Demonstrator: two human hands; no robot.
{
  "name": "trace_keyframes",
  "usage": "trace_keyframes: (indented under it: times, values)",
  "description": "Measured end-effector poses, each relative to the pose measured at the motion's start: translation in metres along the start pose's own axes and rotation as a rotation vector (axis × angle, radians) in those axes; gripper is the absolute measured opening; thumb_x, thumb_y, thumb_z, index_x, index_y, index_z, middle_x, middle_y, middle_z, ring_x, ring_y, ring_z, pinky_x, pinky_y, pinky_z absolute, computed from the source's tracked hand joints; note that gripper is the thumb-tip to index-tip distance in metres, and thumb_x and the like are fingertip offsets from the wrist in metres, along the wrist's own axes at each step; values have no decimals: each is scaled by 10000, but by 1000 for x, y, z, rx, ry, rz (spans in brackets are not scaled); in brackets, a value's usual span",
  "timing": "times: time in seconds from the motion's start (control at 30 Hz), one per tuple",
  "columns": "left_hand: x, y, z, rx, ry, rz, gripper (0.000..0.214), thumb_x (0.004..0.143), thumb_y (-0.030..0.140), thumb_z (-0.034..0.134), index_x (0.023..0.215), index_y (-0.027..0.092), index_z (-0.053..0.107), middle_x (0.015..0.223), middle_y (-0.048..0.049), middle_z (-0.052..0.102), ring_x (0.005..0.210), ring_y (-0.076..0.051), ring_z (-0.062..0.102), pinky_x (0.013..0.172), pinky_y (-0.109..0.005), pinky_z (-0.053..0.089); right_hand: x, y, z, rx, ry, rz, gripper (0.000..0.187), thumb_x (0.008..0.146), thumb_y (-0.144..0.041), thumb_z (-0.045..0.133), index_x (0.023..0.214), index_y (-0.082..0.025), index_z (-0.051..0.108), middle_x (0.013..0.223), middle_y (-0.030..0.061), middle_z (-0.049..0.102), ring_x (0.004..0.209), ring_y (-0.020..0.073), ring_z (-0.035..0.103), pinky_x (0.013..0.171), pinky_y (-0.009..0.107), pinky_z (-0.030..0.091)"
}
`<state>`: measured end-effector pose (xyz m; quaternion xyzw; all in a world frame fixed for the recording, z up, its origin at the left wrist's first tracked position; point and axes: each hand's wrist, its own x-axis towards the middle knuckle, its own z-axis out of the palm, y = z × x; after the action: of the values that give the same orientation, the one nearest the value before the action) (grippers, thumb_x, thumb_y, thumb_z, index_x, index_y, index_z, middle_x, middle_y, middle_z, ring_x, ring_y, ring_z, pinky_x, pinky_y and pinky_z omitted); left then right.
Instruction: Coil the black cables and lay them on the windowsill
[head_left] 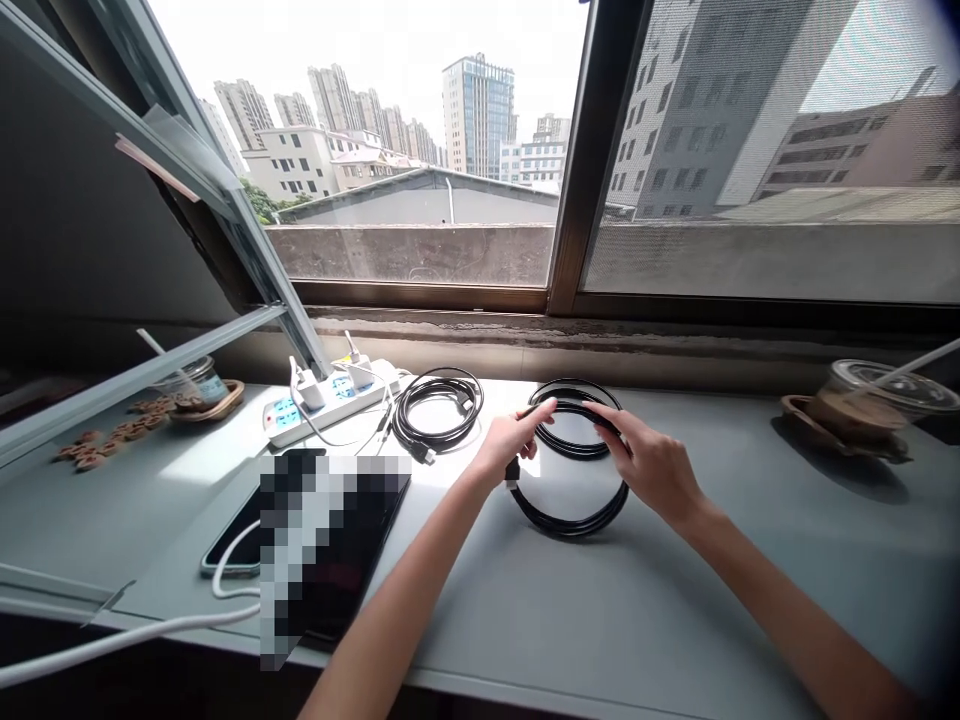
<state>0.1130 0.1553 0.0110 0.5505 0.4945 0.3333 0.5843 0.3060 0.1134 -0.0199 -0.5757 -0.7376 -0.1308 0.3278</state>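
Between my two hands is a coiled black cable, raised at its far side while its near loop hangs low over the desk. My left hand pinches the coil at its upper left, and a black connector plug dangles just below those fingers. With thumb and fingers closed, my right hand grips the coil's upper right. Directly behind lies another black cable coil, partly hidden by the held one. Left of my hands rests a third coiled black cable with its plugs showing.
A white power strip with plugged-in chargers stands at the back left. Nearer are a phone and a dark, partly blurred flat device. Drink cups on trays sit at far left and far right. A window frame rises behind.
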Motion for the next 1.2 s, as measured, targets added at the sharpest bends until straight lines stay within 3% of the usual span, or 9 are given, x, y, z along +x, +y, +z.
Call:
trace_keyframes:
  times: [0.17, 0.3, 0.47, 0.63, 0.73, 0.83, 0.97, 1.1, 1.2]
  values:
    - [-2, -6, 1, 366, -27, -13, 234, 802, 372, 583, 723, 163, 513, 537, 21, 550, 521, -123, 568, 558, -193, 406, 0, 7, 7, 61, -66, 68, 329, 934, -354, 411, 1200, -288, 593, 971, 10, 695, 547, 129, 572, 442, 240, 366]
    - [-4, -10, 0, 466, -30, -55, 150, 798, 268, 546, 684, 178, 504, 535, 25, 565, 446, -131, 542, 540, -217, 399, 0, 10, 10, 75, -52, 103, 309, 930, -330, 420, 1189, -302, 586, 1051, 3, 683, 678, 156, 628, 477, 238, 395]
    - [-3, -18, -1, 530, -40, -82, 199, 760, 156, 482, 568, 182, 436, 444, 21, 512, 357, -140, 479, 512, -240, 370, 1, 13, 10, 65, 1, 141, 285, 927, -345, 423, 1145, -300, 601, 1053, 0, 683, 653, 147, 608, 487, 239, 397]
    - [2, -20, -2, 437, -21, -58, 212, 856, 224, 432, 651, 174, 458, 513, 25, 557, 317, -114, 453, 504, -239, 397, 1, 17, 10, 71, -71, 105, 342, 892, -342, 459, 1214, -280, 556, 981, 10, 687, 553, 127, 557, 481, 243, 402]
    - [4, -15, -5, 333, -16, -78, 116, 858, 249, 478, 776, 169, 496, 614, 29, 608, 317, -108, 470, 465, -236, 413, 0, 20, 11, 73, -166, 53, 513, 832, -270, 486, 1342, -281, 439, 992, 7, 670, 490, 109, 497, 456, 247, 383]
    - [6, -11, -9, 211, -22, -100, 114, 844, 269, 533, 877, 163, 505, 693, 18, 633, 342, -115, 498, 405, -236, 413, 0, 22, 13, 118, -227, 73, 535, 828, -214, 436, 1356, -303, 430, 999, -2, 660, 501, 102, 477, 481, 246, 395]
    - [7, -10, -13, 64, 8, -69, 163, 846, 264, 559, 774, 119, 542, 650, -15, 605, 365, -84, 476, 373, -206, 393, 2, 25, 15, 475, -302, 293, 484, 841, -277, 460, 1324, -296, 491, 924, 5, 653, 435, 70, 439, 438, 234, 416]
    - [10, -13, -16, -65, 65, -7, 137, 812, 175, 596, 710, 94, 553, 697, -59, 635, 371, -35, 417, 382, -175, 363, 6, 26, 16, 862, -326, 554, 551, 790, -436, 590, 1305, -246, 536, 522, -54, 477, 316, 65, 342, 300, 215, 334]
    - [15, -17, -17, -152, 89, 46, 257, 794, 226, 642, 614, 108, 500, 725, -87, 658, 372, -17, 398, 398, -172, 362, 8, 28, 17, 997, -243, 608, 593, 744, -490, 646, 1266, -217, 577, 610, -26, 556, 345, 41, 305, 287, 202, 309]
